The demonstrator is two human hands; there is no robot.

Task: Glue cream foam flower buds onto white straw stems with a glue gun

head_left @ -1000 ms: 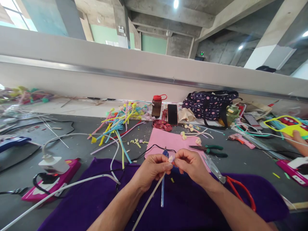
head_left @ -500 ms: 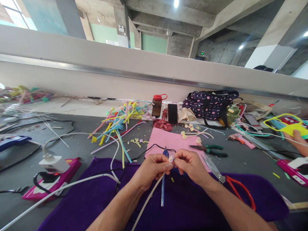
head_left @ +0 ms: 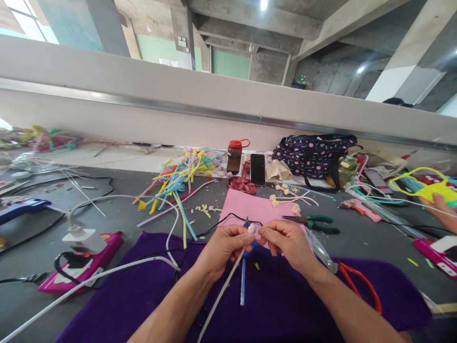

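Between thumb and fingers, my left hand [head_left: 230, 245] pinches the top of a long cream stem [head_left: 220, 300], whose lower end runs toward me. A small pale lilac and cream flower [head_left: 252, 228] sits at the stem's tip. My right hand [head_left: 285, 240] has its fingertips closed at the flower's right side; what exactly they grip is too small to tell. Under the hands lies a blue glue gun [head_left: 247, 224], mostly hidden, with a clear glue stick [head_left: 243, 283] jutting toward me over a purple cloth [head_left: 143, 295].
Pink paper [head_left: 243, 205] lies beyond my hands. Right of them are green-handled pliers [head_left: 319, 224] and red-handled scissors [head_left: 360, 286]. Colourful fuzzy stems [head_left: 178, 181] lie back left, near a power strip [head_left: 103, 257]. Another person's hand [head_left: 441, 209] shows at far right.
My fingers have shifted slightly around the flower, and more of its pale lilac part shows between the hands. The whole view has moved a little; objects on the table look unchanged.
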